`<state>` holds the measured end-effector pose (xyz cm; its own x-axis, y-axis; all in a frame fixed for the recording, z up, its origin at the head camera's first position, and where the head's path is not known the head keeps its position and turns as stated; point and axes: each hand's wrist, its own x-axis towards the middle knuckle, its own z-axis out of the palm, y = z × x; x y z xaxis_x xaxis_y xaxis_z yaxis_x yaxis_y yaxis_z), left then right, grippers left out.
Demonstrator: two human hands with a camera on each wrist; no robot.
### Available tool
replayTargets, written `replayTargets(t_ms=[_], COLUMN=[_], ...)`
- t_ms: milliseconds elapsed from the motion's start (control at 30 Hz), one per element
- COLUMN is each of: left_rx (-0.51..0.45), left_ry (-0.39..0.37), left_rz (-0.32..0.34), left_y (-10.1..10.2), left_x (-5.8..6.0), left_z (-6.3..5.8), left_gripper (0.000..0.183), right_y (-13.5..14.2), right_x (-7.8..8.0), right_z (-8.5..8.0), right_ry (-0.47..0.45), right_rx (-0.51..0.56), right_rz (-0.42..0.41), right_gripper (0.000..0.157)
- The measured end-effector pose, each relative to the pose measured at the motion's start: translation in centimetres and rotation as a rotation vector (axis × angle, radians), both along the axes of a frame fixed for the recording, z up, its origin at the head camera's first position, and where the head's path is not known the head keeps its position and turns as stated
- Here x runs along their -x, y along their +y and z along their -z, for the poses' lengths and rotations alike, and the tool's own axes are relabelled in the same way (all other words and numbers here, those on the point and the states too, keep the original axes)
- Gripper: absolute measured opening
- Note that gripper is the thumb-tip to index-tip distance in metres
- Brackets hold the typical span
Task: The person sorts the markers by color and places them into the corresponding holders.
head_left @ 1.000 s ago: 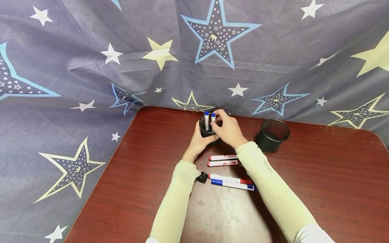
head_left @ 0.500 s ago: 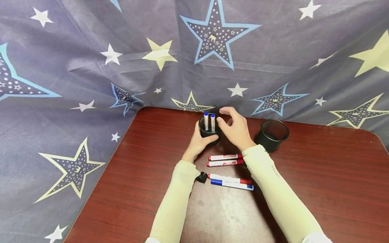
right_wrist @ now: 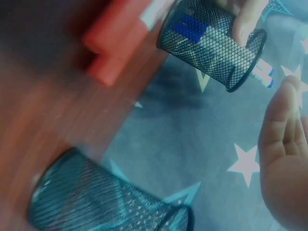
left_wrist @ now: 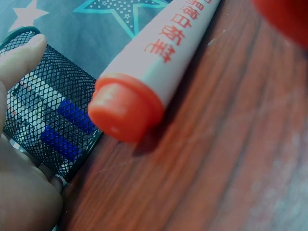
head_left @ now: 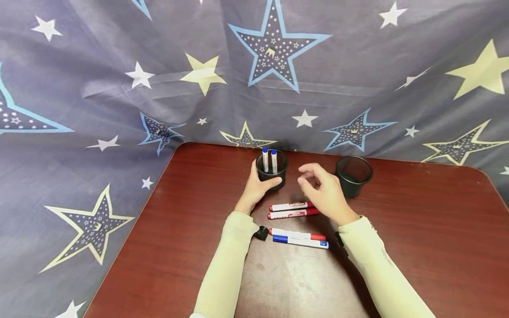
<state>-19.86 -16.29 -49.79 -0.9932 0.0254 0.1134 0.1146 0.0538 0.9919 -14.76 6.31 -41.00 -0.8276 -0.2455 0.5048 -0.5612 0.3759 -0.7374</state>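
Observation:
My left hand (head_left: pixel 253 189) grips a black mesh pen cup (head_left: pixel 282 171), thumb across its near side. Two whiteboard markers with blue tops, one marker (head_left: pixel 265 160) left of the other marker (head_left: pixel 274 162), stand in it. Through the mesh in the left wrist view, their blue lower ends (left_wrist: pixel 60 143) show. My right hand (head_left: pixel 327 192) hovers right of that cup with fingers bent loosely and nothing between them. Below the hands lie a red marker (head_left: pixel 290 206), a second red marker (head_left: pixel 290 214), a third red marker (head_left: pixel 296 233) and a blue marker (head_left: pixel 301 242).
Another black mesh cup (head_left: pixel 353 176), with no markers visible inside, stands behind and right of my right hand. A star-patterned cloth (head_left: pixel 179 106) hangs beyond the far edge of the reddish-brown table (head_left: pixel 421 221).
My right hand has let go of the right-hand blue-topped marker in the cup and moved right and toward me. My left hand still holds the cup. The head view has shifted slightly.

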Motion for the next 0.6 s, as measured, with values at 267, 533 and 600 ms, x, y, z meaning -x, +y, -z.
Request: replayTargets(t_ms=[267,533,600], left_rx=[0.003,-0.01,-0.008], left_ry=[-0.014,-0.027,-0.035], left_rz=[-0.015,0.006,0.011], left_y=[-0.3,-0.2,0.0], left_x=[0.0,0.1,0.2], left_z=[0.0,0.1,0.1], left_gripper=[0.092,0.091,0.091], right_y=[2.1,4.0,4.1], right_x=[-2.9,-6.0,-6.7], right_z=[0.8,1.8,1.9], right_ry=[-0.058,-0.13,-0.126], right_rx=[-0.122,-0.523,-0.591], right_rz=[-0.087,-0.201,-0.197], right_gripper=[0.015,0.01,0.012])
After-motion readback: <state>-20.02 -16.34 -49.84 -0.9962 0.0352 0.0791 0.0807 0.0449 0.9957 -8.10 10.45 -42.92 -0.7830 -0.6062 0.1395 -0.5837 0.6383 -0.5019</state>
